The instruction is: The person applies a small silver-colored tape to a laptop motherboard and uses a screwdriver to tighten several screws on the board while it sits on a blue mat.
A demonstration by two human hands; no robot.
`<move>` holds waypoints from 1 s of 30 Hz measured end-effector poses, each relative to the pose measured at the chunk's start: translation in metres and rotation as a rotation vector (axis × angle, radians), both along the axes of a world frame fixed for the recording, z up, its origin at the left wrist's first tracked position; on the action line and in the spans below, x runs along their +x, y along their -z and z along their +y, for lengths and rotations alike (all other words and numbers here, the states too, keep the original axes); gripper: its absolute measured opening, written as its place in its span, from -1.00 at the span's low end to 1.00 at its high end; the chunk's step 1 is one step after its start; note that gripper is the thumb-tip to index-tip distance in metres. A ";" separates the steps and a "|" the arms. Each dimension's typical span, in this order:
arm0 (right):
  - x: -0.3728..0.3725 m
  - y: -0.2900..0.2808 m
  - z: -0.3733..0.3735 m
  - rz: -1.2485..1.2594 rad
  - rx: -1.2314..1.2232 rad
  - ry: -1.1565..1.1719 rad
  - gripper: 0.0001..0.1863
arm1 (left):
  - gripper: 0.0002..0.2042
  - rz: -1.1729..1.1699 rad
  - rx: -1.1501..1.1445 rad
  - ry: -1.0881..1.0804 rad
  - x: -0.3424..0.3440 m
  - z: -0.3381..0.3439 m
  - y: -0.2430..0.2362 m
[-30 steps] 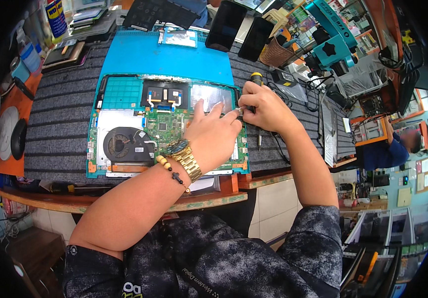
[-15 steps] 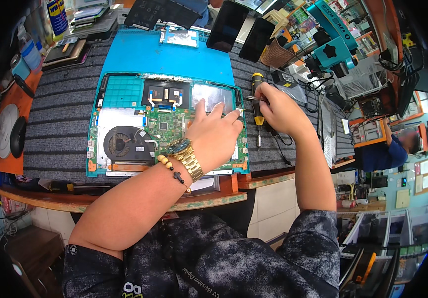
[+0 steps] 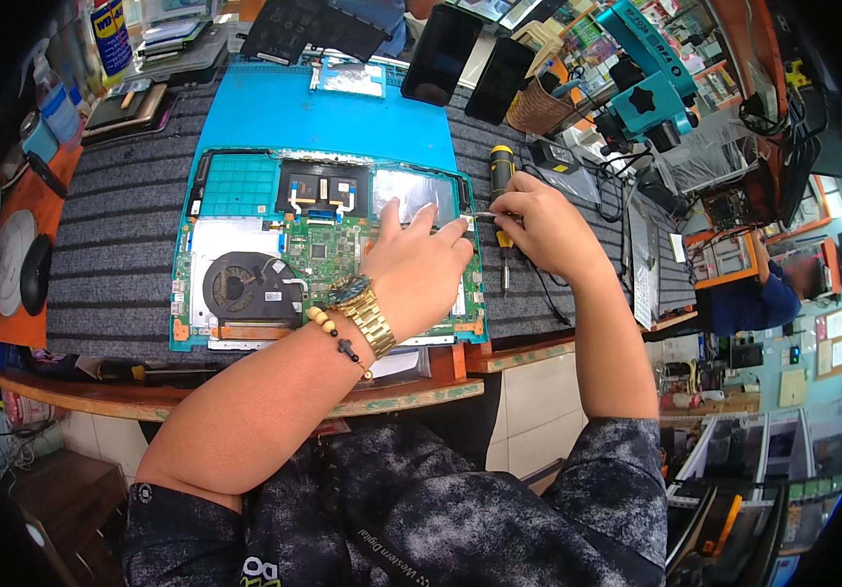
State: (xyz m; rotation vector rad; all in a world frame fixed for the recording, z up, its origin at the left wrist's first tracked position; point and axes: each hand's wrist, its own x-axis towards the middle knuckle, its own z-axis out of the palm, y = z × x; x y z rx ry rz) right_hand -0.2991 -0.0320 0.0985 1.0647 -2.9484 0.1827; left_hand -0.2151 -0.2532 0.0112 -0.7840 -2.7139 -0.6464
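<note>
Pinching a thin metal tool (image 3: pixel 483 214) in the right hand (image 3: pixel 550 230), at the edge of the open laptop base (image 3: pixel 237 186) on the bench (image 3: pixel 421 396), with the left hand (image 3: pixel 417 262) spread wide on it. Could slip if forced, gouging the circuit board (image 3: pixel 328 247).

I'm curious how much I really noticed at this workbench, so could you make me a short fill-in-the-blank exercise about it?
1. The left hand is spread over the opened laptop base, and the watch on its wrist is ____ in colour.
2. The right hand pinches a ____, slender tool.
3. The yellow-and-black screwdriver lies to the ____ of the laptop base.
4. The smooth mat beyond the laptop base is ____.

Missing words: gold; thin; right; blue.
</note>
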 end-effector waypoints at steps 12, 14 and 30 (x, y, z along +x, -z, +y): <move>-0.011 0.010 0.003 -0.069 -0.104 0.043 -0.84 | -0.77 0.004 0.003 -0.007 0.000 0.001 0.001; -0.012 0.010 0.004 -0.086 -0.120 0.045 -0.84 | -0.77 0.001 0.002 -0.006 0.000 0.001 0.000; -0.014 0.022 0.007 -0.062 -0.203 0.025 -0.75 | -0.77 -0.007 -0.001 0.004 0.001 0.000 -0.001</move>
